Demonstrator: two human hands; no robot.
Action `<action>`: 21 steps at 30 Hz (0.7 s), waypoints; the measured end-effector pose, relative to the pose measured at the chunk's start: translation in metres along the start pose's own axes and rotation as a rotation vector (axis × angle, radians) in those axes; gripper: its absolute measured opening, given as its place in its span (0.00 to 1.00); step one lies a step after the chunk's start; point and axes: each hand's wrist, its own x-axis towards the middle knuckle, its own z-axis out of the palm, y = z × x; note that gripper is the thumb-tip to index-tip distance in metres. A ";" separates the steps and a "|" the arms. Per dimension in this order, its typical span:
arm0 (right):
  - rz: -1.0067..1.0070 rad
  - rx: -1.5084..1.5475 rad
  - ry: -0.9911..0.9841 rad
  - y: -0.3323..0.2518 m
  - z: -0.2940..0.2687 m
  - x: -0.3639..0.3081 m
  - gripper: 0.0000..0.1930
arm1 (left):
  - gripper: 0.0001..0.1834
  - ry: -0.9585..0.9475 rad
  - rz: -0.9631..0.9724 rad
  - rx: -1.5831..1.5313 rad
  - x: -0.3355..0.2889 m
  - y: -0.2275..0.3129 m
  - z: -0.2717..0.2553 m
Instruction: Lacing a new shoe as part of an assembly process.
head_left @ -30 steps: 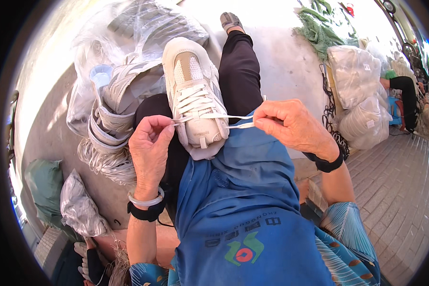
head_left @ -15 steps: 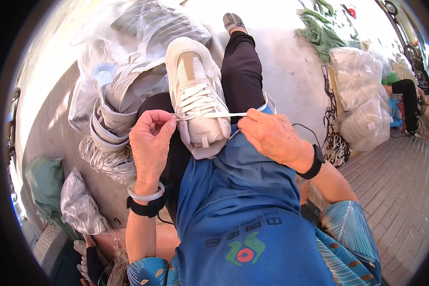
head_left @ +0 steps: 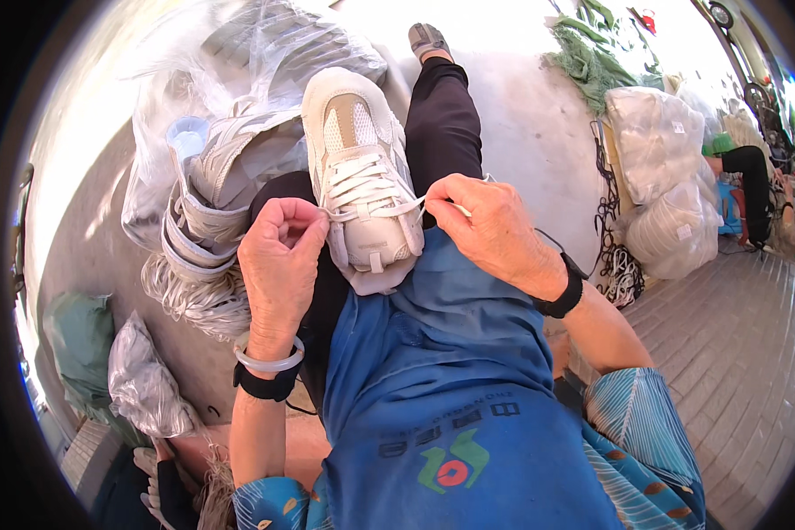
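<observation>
A cream-white sneaker (head_left: 349,102) rests on my lap at the thighs, toe pointing away and heel toward me. Its white laces (head_left: 362,181) criss-cross over the tongue. On the left side of the shoe, my left hand (head_left: 283,261) pinches one lace end between thumb and forefinger. My right hand (head_left: 495,230) is closed on the other lace end, close to the shoe's right side. The lace ends cross the shoe near its ankle opening. A blue apron (head_left: 442,353) covers my lap beneath the heel.
Nested grey-white shoe uppers (head_left: 208,238) and a bundle of pale laces (head_left: 185,296) lie left of my leg. Clear plastic wrapping (head_left: 238,53) is behind them. Green (head_left: 79,340) and silvery bags (head_left: 146,380) sit lower left. Wrapped bundles (head_left: 658,150) stand right, near another person (head_left: 751,185).
My right hand has come left, nearer the shoe. The lace that stretched straight out to it now spans a shorter distance. My left hand has hardly moved.
</observation>
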 end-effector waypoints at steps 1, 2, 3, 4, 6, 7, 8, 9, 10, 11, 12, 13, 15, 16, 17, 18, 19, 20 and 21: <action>0.014 0.022 0.009 0.002 0.001 0.002 0.03 | 0.05 0.018 0.025 0.001 0.000 0.000 0.002; 0.016 0.019 0.013 0.005 0.000 0.001 0.03 | 0.05 0.014 0.027 -0.001 0.001 -0.001 0.001; -0.026 0.006 0.007 0.008 -0.001 0.000 0.03 | 0.04 -0.004 -0.004 -0.020 0.002 -0.004 -0.002; -0.066 -0.004 0.000 0.009 -0.001 -0.001 0.04 | 0.04 -0.021 -0.039 -0.037 0.002 -0.005 -0.003; -0.035 0.016 0.023 0.007 -0.002 -0.004 0.04 | 0.04 -0.022 -0.050 -0.002 -0.001 -0.003 -0.003; -0.009 0.036 0.047 0.005 -0.002 -0.003 0.06 | 0.04 -0.019 -0.058 0.034 -0.001 -0.001 -0.003; -0.009 0.037 0.050 0.003 -0.001 -0.001 0.06 | 0.04 -0.020 -0.056 0.036 -0.002 -0.002 -0.002; -0.010 0.044 0.074 0.000 0.000 0.001 0.06 | 0.04 0.029 0.101 0.180 -0.004 -0.004 0.002; -0.010 0.050 0.098 -0.002 0.002 0.003 0.06 | 0.03 0.075 0.258 0.321 -0.006 -0.004 0.004; -0.009 0.050 0.101 -0.002 0.004 0.005 0.06 | 0.03 0.073 0.261 0.322 -0.008 -0.002 0.003; 0.008 0.103 0.098 -0.002 0.006 0.008 0.07 | 0.06 0.113 0.405 0.526 -0.010 0.003 0.001; 0.031 0.155 0.092 0.000 0.007 0.010 0.07 | 0.08 0.149 0.546 0.726 -0.011 0.005 0.001; 0.051 0.181 0.052 0.002 0.002 0.010 0.07 | 0.12 0.105 0.504 0.709 -0.017 0.007 0.004; 0.058 0.212 0.011 0.002 0.000 0.010 0.07 | 0.16 0.074 0.463 0.698 -0.021 0.008 0.005; 0.056 0.212 0.010 0.002 0.000 0.009 0.07 | 0.16 0.076 0.463 0.698 -0.023 0.008 0.007; 0.053 0.207 -0.019 0.003 -0.001 0.009 0.08 | 0.17 0.061 0.405 0.666 -0.025 0.006 0.010; 0.051 0.202 -0.047 0.003 -0.001 0.008 0.08 | 0.19 0.045 0.346 0.634 -0.027 0.006 0.012; 0.051 0.203 -0.047 0.002 -0.001 0.008 0.08 | 0.17 0.053 0.312 0.605 -0.027 0.009 0.014; 0.044 0.187 -0.038 0.000 -0.001 0.009 0.08 | 0.17 0.053 0.312 0.606 -0.027 0.007 0.015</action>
